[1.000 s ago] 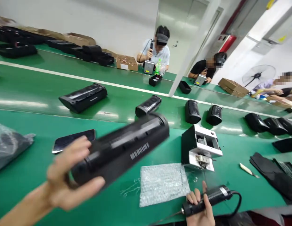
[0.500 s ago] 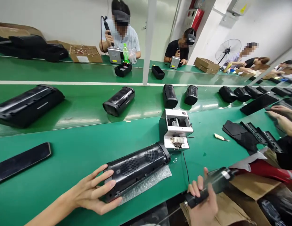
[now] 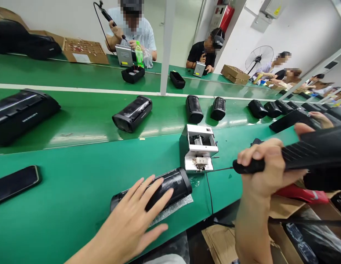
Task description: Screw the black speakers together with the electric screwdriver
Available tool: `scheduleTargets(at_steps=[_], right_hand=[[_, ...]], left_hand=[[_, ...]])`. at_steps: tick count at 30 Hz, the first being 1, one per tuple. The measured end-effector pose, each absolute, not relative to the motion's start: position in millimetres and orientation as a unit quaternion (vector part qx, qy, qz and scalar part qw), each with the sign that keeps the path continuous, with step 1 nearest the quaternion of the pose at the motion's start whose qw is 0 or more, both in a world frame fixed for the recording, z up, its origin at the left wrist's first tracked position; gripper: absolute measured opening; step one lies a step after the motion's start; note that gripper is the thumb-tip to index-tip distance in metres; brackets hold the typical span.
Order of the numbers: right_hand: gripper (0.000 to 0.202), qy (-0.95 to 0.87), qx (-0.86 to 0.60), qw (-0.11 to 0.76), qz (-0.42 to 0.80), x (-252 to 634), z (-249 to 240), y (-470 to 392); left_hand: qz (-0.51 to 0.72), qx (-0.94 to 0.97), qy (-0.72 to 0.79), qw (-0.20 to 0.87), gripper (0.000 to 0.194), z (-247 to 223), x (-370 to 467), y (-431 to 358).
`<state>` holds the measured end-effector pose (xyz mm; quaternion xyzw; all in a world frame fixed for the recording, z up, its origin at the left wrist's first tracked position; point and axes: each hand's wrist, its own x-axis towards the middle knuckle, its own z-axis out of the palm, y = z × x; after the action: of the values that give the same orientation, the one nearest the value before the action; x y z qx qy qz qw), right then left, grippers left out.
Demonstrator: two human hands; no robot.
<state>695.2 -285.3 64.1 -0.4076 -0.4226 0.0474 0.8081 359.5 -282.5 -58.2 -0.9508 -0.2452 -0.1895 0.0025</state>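
While the left hand [image 3: 137, 216] lies flat with its fingers spread on top of a long black speaker [image 3: 159, 189], the right hand [image 3: 265, 163] is raised off the bench in a closed fist around the black handle of an electric screwdriver [image 3: 297, 156], whose thin bit points left toward a small white box-shaped machine [image 3: 199, 146]. That speaker rests lengthwise on a sheet of bubble wrap [image 3: 174, 207] at the near edge of the green bench [image 3: 76, 190], its mesh grille facing up and its round end just short of the machine's front. From the machine a black cable [image 3: 210, 194] runs down over the bench edge. Far to the left on the same surface lies a dark phone [image 3: 14, 183]. Beyond the bench a glossy green conveyor belt [image 3: 84, 121] carries more black speakers: a large one [image 3: 21, 113] at the left, a shorter one [image 3: 133, 113] in the middle, two upright-looking ones [image 3: 193, 109] behind the machine, and a row farther right. Across the belt, other people sit at a second bench; one in a light shirt [image 3: 131, 31] holds a corded tool over a grey unit beside a green bottle [image 3: 138, 55], with an open cardboard box [image 3: 82, 51] to that person's side. A floor fan [image 3: 255, 58] stands at the back right.
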Motion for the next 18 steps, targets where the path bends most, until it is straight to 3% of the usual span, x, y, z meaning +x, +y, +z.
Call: scheduleTargets(at_steps=[2,8,14,18], right_hand=[[0.042,-0.476,-0.392,0.786,0.051,688.6,62.9,-267.9],[0.034,-0.549,-0.409,0.727,0.053,675.1,46.7,-246.7],[0.032,-0.553,-0.434,0.699,0.130,666.1,35.6,-259.1],[0.038,-0.518,-0.413,0.727,0.182,657.7,57.1,-281.1]], left_hand=[[-0.134,-0.951,-0.277,-0.016,0.088,-63.2,385.4,-273.7],[0.007,-0.952,-0.268,-0.146,0.097,-61.3,375.2,-254.9],[0.030,-0.947,-0.260,-0.187,0.098,-44.2,365.9,-259.2],[0.011,-0.942,-0.268,-0.201,0.100,-47.3,372.0,-262.7]])
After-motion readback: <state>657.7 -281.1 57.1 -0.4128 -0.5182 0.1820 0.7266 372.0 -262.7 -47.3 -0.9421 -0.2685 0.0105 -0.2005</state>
